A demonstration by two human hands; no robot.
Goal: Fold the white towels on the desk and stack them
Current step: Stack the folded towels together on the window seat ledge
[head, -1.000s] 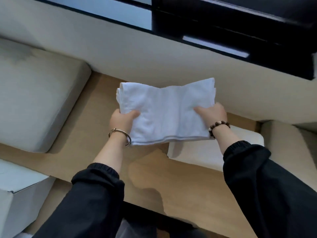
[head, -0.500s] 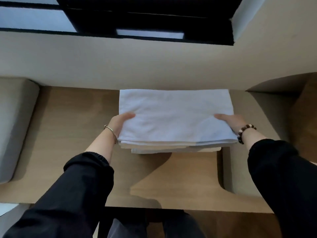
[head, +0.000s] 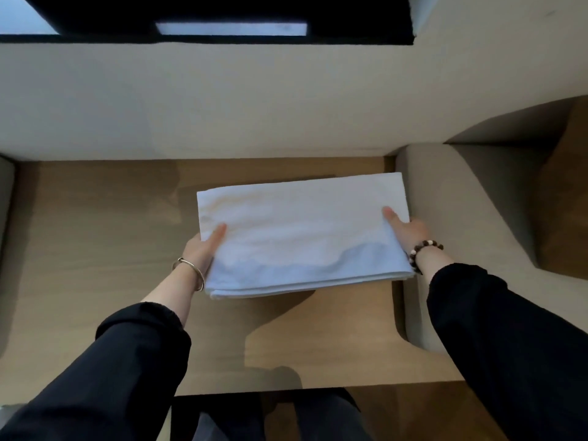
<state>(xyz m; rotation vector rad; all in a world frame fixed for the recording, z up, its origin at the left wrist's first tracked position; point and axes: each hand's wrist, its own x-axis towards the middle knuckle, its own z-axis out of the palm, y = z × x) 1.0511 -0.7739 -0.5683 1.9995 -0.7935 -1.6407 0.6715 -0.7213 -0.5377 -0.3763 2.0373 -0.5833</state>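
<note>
A folded white towel (head: 299,230) lies flat over the middle of the wooden desk (head: 101,237), its layered edge facing me. My left hand (head: 203,246) grips its left side, thumb on top and fingers hidden underneath. My right hand (head: 405,229) grips its right side the same way, thumb pressed on the top surface. Whether other folded towels lie beneath it is hidden. Its far right corner sits close to a beige cushion (head: 451,224).
The beige cushion borders the desk on the right; another cushion edge (head: 5,192) shows at the far left. A beige wall ledge (head: 222,100) runs behind the desk under a dark window frame (head: 222,11). My legs are below the desk's front edge.
Both hands carried the folded towel rightwards and down onto the desk. The separate pile seen under it half a second ago is now covered from view.
</note>
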